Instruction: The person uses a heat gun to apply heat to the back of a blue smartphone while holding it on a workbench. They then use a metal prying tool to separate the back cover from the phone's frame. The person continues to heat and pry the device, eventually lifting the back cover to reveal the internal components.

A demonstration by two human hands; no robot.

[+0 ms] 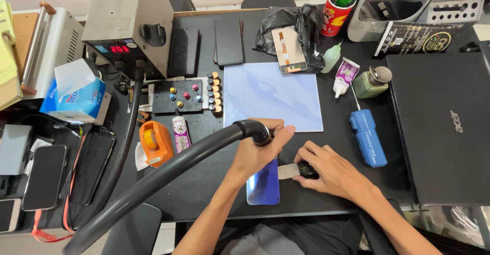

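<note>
Blue phone (263, 186) lengthwise toward the person — left hand (258, 150) wrapped around hose nozzle (260, 131), right hand (332, 173) pinching a pry tool (298, 171).

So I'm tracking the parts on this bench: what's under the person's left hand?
The left hand, gripping the black hose, covers the top of a blue phone lying on the black table. The phone's upper end is hidden.

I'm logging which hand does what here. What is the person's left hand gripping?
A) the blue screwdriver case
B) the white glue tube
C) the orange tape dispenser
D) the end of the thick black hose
D: the left hand wraps around the end of the black hose, above the blue phone.
</note>
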